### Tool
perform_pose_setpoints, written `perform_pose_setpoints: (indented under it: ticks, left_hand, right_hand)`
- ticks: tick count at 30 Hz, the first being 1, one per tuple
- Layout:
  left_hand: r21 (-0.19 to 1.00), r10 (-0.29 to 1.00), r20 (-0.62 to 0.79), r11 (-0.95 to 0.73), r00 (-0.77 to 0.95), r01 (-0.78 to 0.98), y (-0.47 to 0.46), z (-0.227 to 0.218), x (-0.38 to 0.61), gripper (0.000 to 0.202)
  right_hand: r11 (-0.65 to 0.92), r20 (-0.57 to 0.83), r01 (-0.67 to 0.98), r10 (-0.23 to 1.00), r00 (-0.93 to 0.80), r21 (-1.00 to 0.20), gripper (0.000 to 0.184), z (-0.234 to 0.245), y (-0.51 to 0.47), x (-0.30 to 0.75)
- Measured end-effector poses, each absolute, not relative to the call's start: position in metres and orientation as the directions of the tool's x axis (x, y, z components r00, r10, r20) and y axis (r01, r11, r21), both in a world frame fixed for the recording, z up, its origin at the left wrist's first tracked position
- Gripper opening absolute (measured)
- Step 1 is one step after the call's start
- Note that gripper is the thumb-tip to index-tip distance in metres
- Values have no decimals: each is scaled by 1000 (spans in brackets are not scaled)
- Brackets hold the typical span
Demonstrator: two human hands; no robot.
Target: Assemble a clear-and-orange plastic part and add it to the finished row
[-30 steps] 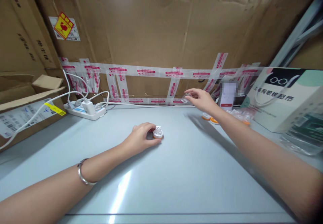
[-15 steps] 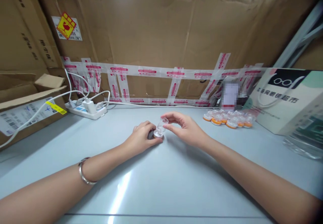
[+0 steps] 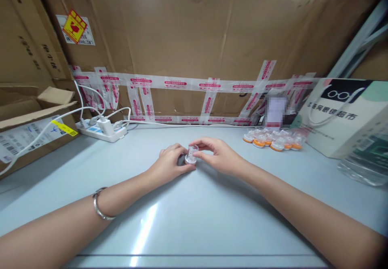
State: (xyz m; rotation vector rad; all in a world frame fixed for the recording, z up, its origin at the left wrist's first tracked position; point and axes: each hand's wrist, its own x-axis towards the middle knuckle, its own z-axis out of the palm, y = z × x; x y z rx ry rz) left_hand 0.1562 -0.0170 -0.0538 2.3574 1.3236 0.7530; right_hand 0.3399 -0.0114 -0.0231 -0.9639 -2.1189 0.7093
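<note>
At the middle of the table, my left hand [image 3: 172, 160] is closed around a small round base [image 3: 190, 161], white on top with an orange lower edge. My right hand [image 3: 216, 153] pinches a clear plastic cover [image 3: 192, 149] between thumb and fingers, right above that base. The cover looks upright and seems to meet the base, though I cannot tell whether it is seated. Small details inside are too fine to make out. A silver bangle [image 3: 97, 204] circles my left wrist.
Several similar clear-topped, orange-and-white pieces [image 3: 277, 142] cluster at the right rear. A white paper bag [image 3: 330, 123] stands beyond them, by a clear plastic container [image 3: 363, 168]. A power strip [image 3: 112, 133] with white cables and an open carton [image 3: 39, 131] are at the left.
My right hand has brought the clear cover slightly left and down, from tilted to upright over the base. The left hand keeps its hold. The view has shifted slightly.
</note>
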Motion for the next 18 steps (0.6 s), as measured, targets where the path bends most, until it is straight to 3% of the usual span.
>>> perform_pose_setpoints:
  ticks: [18]
  left_hand:
    - [590,864,283,-500,417,634,-12,-58,153,33]
  right_hand:
    - [551,348,408,810,-472,-728,20,-32,-9,337]
